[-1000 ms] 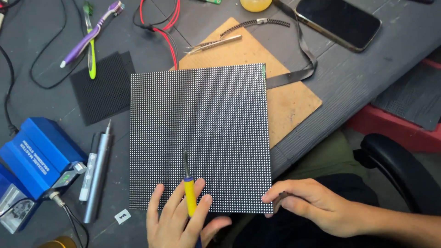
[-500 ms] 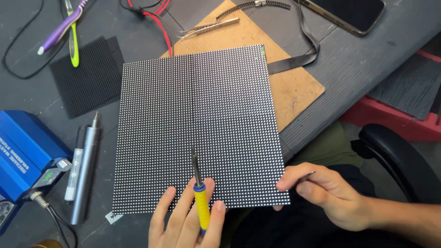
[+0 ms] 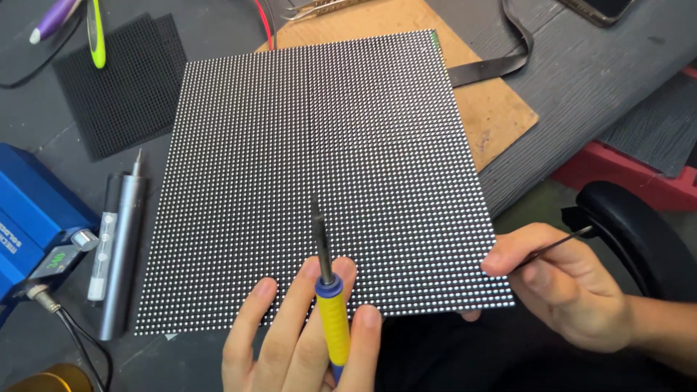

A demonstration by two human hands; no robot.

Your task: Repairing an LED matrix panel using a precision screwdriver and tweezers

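On a dark grey wooden workbench [image 3: 610,80], a large square black panel studded with rows of tiny white dots [image 3: 319,181] is laid flat, its far corner resting on a brown fibreboard sheet [image 3: 494,109] and its near edge reaching the bench's front edge. The left hand [image 3: 298,341] is spread flat on the panel's near edge, a yellow-handled soldering iron with a blue collar and dark metal tip [image 3: 327,290] tucked between its fingers. The panel's near right corner is gripped by the right hand [image 3: 559,290], fingers pressed together, with a thin black metal tool [image 3: 559,243] pinched in them. To the left, a grey pen-shaped tool [image 3: 120,254] and a blue box-shaped station [image 3: 36,218] are crowded just beside the panel; a smaller black mesh square [image 3: 116,87] lies behind. Beyond the bench's right edge, a black chair arm [image 3: 639,232] and a red crate [image 3: 624,181] are seen.
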